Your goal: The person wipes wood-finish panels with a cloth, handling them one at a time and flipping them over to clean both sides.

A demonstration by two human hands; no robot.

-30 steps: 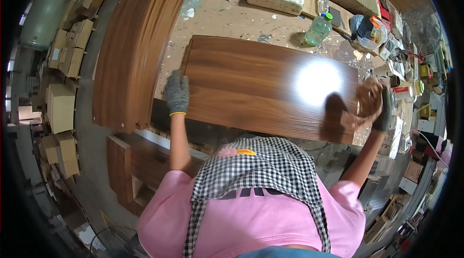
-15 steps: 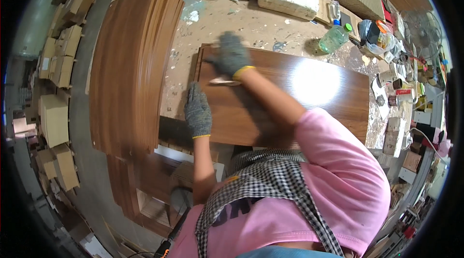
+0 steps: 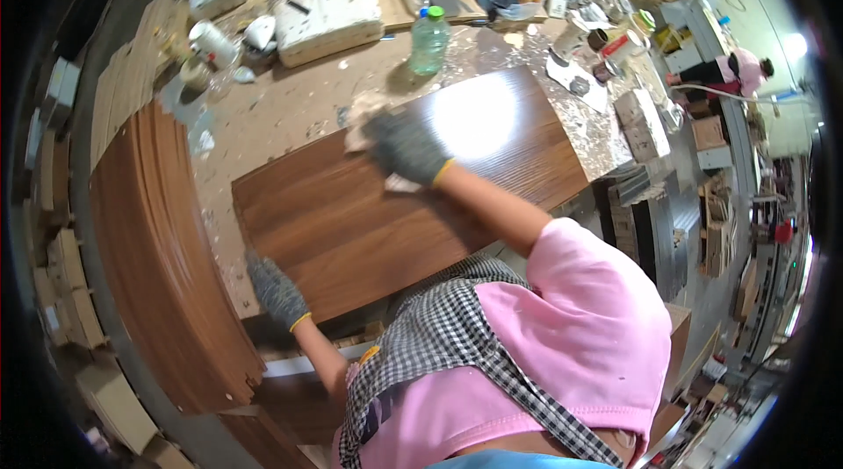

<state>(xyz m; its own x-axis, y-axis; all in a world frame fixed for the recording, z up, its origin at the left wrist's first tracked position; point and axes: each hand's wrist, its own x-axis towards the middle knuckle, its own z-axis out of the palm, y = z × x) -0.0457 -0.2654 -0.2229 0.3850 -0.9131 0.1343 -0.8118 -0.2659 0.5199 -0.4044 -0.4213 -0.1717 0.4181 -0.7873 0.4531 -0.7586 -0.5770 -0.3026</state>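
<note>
A glossy brown wood-grain panel point(image 3: 351, 223) lies flat on a paint-spattered workbench point(image 3: 281, 109) before me. My right hand point(image 3: 404, 148), in a grey knit glove with a yellow cuff, presses a pale cloth point(image 3: 402, 183) against the panel near its far edge. Motion smears its fingers; cloth shows at both sides of the hand. My left hand point(image 3: 277, 292), gloved alike, rests at the panel's near left corner with its fingers stretched along the edge.
Left of the panel stands a stack of brown wood-grain boards point(image 3: 167, 258). Along the back are a green-tinted bottle point(image 3: 429, 43), a white paint-stained block point(image 3: 329, 19) and a white container point(image 3: 213, 43). Cans and jars point(image 3: 622, 46) crowd the right side. A person point(image 3: 742, 72) stands far right.
My right hand has swept the cloth rightward along the panel from its left end. My left hand stays at the panel's left edge. The whole view has turned and shifted to the right.
</note>
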